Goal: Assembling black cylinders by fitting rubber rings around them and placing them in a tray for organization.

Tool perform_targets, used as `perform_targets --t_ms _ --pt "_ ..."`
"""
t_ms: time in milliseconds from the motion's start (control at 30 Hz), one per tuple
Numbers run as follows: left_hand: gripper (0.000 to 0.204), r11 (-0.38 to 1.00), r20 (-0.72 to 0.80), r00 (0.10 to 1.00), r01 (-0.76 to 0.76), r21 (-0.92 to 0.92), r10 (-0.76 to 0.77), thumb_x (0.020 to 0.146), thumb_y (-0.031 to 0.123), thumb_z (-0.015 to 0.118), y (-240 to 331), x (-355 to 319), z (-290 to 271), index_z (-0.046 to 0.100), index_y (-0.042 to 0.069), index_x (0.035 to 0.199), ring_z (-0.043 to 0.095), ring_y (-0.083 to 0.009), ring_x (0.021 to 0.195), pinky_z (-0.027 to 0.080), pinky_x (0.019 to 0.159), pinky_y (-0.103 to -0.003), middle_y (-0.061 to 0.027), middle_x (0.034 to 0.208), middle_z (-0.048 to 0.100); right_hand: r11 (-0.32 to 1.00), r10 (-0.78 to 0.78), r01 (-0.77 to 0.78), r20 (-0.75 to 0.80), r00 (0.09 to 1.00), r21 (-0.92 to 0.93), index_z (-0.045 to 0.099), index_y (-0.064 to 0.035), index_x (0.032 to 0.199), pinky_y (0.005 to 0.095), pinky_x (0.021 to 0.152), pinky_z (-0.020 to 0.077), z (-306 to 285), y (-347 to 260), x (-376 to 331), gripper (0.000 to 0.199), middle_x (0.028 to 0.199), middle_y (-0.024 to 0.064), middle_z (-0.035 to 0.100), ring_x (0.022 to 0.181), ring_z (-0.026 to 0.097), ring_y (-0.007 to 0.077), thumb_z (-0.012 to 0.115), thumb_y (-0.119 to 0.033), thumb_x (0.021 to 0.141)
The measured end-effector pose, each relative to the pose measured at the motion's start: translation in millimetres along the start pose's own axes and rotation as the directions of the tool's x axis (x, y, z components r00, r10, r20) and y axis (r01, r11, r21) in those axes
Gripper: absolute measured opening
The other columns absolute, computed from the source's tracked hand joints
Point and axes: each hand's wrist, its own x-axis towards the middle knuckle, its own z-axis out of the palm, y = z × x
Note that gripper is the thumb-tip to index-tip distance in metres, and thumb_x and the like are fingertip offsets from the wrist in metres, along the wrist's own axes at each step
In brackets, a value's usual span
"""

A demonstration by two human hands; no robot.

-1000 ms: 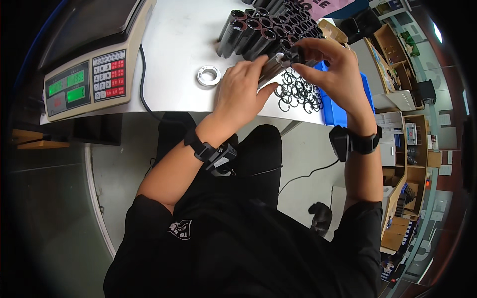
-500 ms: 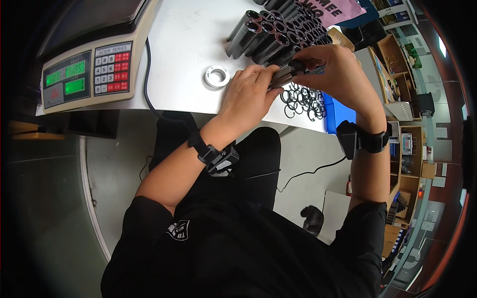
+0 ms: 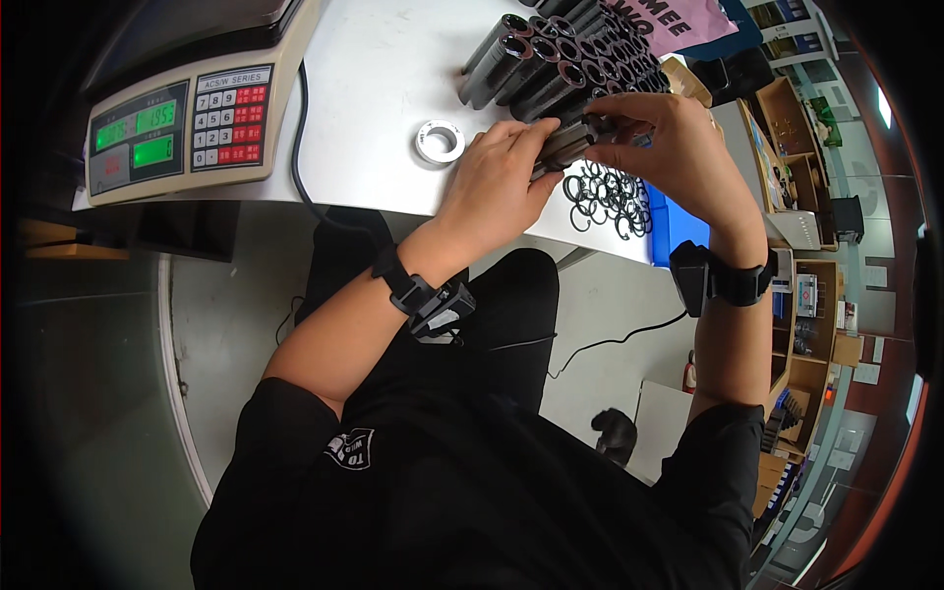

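My left hand [image 3: 500, 177] is closed around a dark, shiny metal tube [image 3: 564, 146], held tilted just above the table. At the tube's right end, the thumb and fingers of my right hand [image 3: 678, 147] pinch a small dark piece [image 3: 596, 128]; its exact kind is partly hidden by the fingers. Below the tube lies a loose pile of black snap rings [image 3: 608, 202]. Several similar dark tubes [image 3: 536, 74] stand upright in a cluster behind my hands. A silver-white metal ring [image 3: 440, 144] rests on the table, left of my left hand.
A weighing scale [image 3: 182, 133] with lit green displays stands at the left, its black cable [image 3: 299, 147] running over the table edge. To the right of the rings is a blue tray [image 3: 678, 228]. A pink bag [image 3: 678, 25] lies at the back of the white table [image 3: 379, 108].
Both hands stay at the tube with nearly the same grip. The whole view has shifted slightly, with table items appearing a little further right.
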Motion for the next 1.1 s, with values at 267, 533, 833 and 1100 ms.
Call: perform_targets --t_ms 267,533,833,1100 --pt "0.060 1.000 0.010 1.000 0.000 0.001 0.000 0.087 0.001 0.067 1 -1 -1 0.056 0.000 0.146 0.064 -0.0381 0.121 0.051 0.105 -0.044 -0.0211 0.130 0.065 0.996 -0.091 0.092 0.039 0.995 -0.018 0.074 -0.0039 0.129 0.0311 0.083 0.0575 3 12 -2 0.054 0.103 0.0077 0.077 0.089 0.069 0.0143 0.093 -0.012 0.079" --pt "0.073 0.997 -0.112 0.992 -0.058 -0.043 0.053 0.075 -0.009 0.049 -2 -1 -2 0.052 0.000 0.147 0.062 -0.0388 0.123 0.049 0.110 -0.046 -0.0241 0.131 0.063 0.984 -0.042 0.031 0.059 0.997 0.173 0.071 -0.0038 0.133 0.0306 0.092 0.0544 4 48 -13 0.051 0.108 0.0036 0.072 0.099 0.065 0.0129 0.086 -0.004 0.084" --pt "0.067 0.978 -0.207 0.978 -0.032 -0.204 -0.011 0.083 -0.019 0.037 -9 -5 -4 0.051 -0.003 0.147 0.067 -0.0267 0.116 0.054 0.099 -0.035 -0.0177 0.123 0.069 0.948 0.088 -0.114 0.101 0.991 0.296 0.072 0.0027 0.123 0.0283 0.089 0.0531 16 91 -39 0.028 0.099 0.0025 0.072 0.092 0.065 0.0110 0.074 -0.002 0.095" --pt "0.063 0.983 -0.283 0.957 -0.111 -0.149 0.065 0.088 -0.020 0.034 -14 -6 2 0.051 -0.003 0.147 0.070 -0.0249 0.108 0.056 0.094 -0.034 -0.0181 0.119 0.069 0.842 0.366 -0.322 -0.021 0.930 0.433 0.073 0.0049 0.118 0.0277 0.083 0.0530 -15 183 -114 0.023 0.098 0.0056 0.073 0.090 0.066 0.0122 0.070 -0.011 0.102"
